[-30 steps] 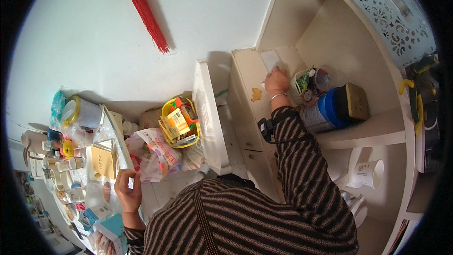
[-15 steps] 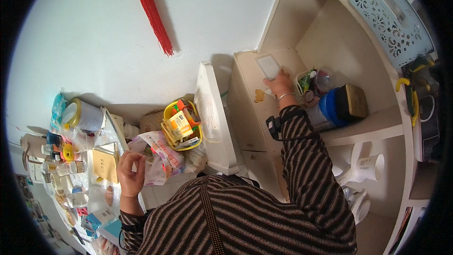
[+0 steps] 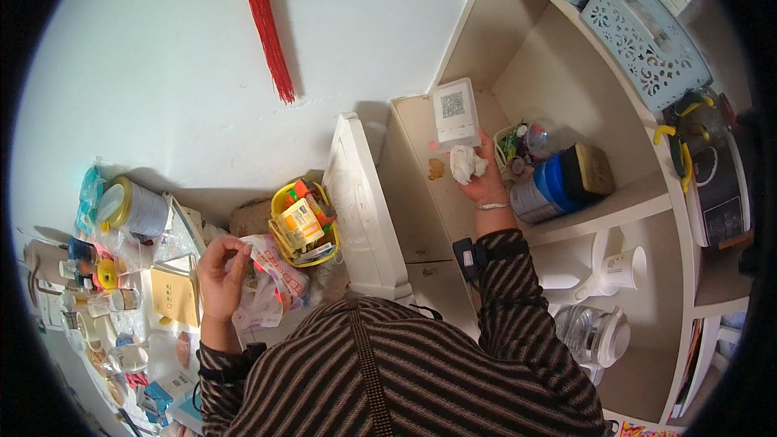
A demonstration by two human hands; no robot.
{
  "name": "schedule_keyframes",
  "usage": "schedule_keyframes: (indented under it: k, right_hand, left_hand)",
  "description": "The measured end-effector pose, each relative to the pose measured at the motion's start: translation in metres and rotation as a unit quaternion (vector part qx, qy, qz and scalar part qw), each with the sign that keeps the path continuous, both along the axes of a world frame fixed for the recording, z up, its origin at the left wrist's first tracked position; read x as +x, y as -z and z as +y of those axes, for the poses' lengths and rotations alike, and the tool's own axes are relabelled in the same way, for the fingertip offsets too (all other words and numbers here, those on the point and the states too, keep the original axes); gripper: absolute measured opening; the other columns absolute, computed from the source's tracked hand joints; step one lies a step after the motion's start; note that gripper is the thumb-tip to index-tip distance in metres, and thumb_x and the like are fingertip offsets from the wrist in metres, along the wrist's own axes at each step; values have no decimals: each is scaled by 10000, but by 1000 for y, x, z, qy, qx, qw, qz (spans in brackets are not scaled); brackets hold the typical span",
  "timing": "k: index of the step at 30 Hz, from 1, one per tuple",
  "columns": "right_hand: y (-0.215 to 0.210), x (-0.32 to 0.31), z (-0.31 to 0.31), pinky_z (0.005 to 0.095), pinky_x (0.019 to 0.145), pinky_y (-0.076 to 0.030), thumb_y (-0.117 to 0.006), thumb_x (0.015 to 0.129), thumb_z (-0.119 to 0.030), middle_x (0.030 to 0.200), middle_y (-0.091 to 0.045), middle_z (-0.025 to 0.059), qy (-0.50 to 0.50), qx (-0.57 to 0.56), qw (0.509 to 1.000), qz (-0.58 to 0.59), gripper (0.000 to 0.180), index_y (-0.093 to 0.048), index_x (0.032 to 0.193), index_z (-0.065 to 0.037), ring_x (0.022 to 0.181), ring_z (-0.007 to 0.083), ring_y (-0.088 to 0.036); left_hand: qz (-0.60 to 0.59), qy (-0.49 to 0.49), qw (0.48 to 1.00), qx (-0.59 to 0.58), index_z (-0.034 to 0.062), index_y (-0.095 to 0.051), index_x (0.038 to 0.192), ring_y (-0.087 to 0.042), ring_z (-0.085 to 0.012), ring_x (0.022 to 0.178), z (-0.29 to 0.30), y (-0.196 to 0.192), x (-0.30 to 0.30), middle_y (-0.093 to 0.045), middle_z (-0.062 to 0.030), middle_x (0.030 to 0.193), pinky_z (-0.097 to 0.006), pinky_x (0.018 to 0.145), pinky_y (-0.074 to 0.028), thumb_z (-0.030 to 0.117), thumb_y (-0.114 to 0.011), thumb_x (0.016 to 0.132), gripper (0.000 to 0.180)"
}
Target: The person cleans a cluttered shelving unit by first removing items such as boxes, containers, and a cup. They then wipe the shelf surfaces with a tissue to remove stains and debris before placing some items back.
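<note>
My right hand (image 3: 487, 184) is over the shelf, palm up, gripping a flat white box (image 3: 456, 120) with a square printed code on its face. A crumpled white tissue (image 3: 465, 163) lies against the fingers of the same hand. On the shelf board beside it is a brown stain or torn patch (image 3: 436, 168). My left hand (image 3: 220, 279) is raised at the left, its thumb and fingers pinched together; whatever may be between them is hidden. Just right of it is a plastic bag (image 3: 271, 307) with pink and orange print.
A yellow basket (image 3: 334, 249) of small packets stands beyond the bag, beside a white panel (image 3: 360, 202). The shelf holds a blue-banded container (image 3: 542, 194); below it is a clear jug (image 3: 581, 330). Pale blue baskets (image 3: 647, 40) sit upper right. A cluttered table (image 3: 174, 348) lies left.
My right hand has lifted the white box off the shelf and turned palm up, bringing the tissue into view. My left hand has shifted slightly, its fingers closer together.
</note>
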State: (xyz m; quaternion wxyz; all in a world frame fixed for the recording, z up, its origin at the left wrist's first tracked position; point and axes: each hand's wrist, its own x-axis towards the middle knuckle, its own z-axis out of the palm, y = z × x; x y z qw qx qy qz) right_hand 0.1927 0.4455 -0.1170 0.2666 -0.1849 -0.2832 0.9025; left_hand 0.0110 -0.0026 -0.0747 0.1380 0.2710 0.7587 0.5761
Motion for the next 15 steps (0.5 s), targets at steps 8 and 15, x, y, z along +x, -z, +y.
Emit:
schedule_keyframes:
  k: [8,15]
  right_hand:
    - [-59,-12,-74,354,642,-651,-497,996,-409,1319,-559,252,-145,-99,981,88,579,-437,1420,-20,1089,426,-638]
    - [-53,-48,-151,468,897,-570,-436,1015,-471,1323,-594,187,-266,-3,964,23,603,-470,1417,-23,1143,313,-626]
  left_hand:
    - [-106,106,986,73,-13,-643,1013,-573,-71,830,62,-16,-4,-626,-5,910,-225,765,-475,52,-673,928,111]
    - [-352,126,912,166,1,-636,1150,-608,-118,834,93,-39,1,-660,-44,986,-257,775,-513,116,-646,950,231]
